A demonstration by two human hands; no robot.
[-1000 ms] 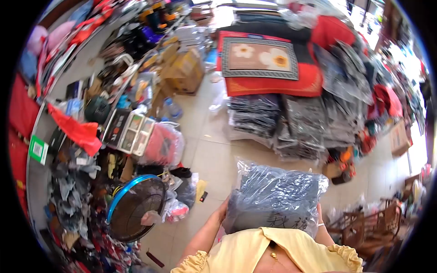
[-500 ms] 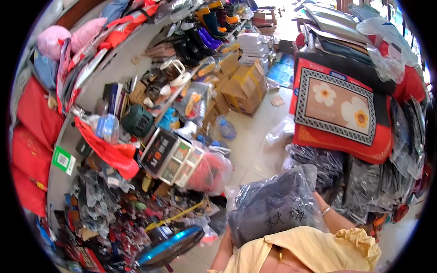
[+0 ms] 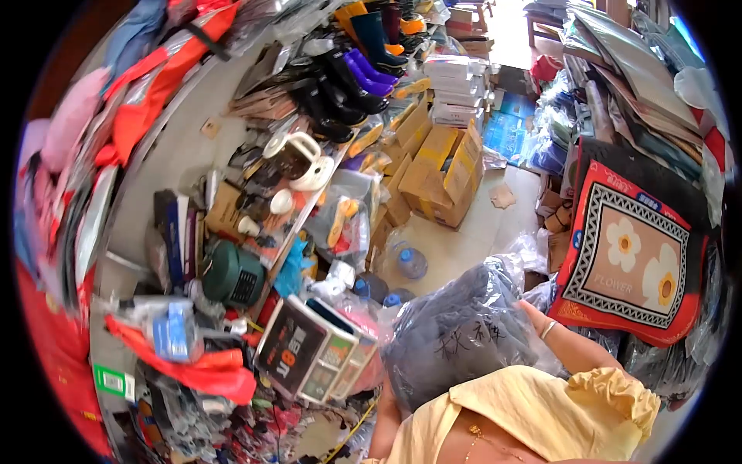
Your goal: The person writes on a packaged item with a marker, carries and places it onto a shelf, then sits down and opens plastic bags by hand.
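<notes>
A clear plastic bag of dark grey folded cloth [image 3: 456,332], with handwritten black characters on it, is held against the front of the yellow top. My right hand [image 3: 533,319], with a bracelet at the wrist, grips the bag's right side. At the bag's lower left edge is my left hand [image 3: 388,402], its fingers mostly hidden behind the plastic. A printed box [image 3: 297,352] stands just left of the bag. Beyond the bag, a clear bottle [image 3: 412,263] is on the floor.
An open cardboard box [image 3: 442,174] stands ahead. Boots [image 3: 332,97], a coffee maker [image 3: 297,161] and a green container [image 3: 232,272] crowd the left. A flower mat [image 3: 630,251] lies over stacked packages at right. Blue packaging [image 3: 506,127] is farther back.
The view has turned left and moved toward the cardboard box. The held bag now tilts, and the flower mat has shifted to the right of the view. The fan is out of sight.
</notes>
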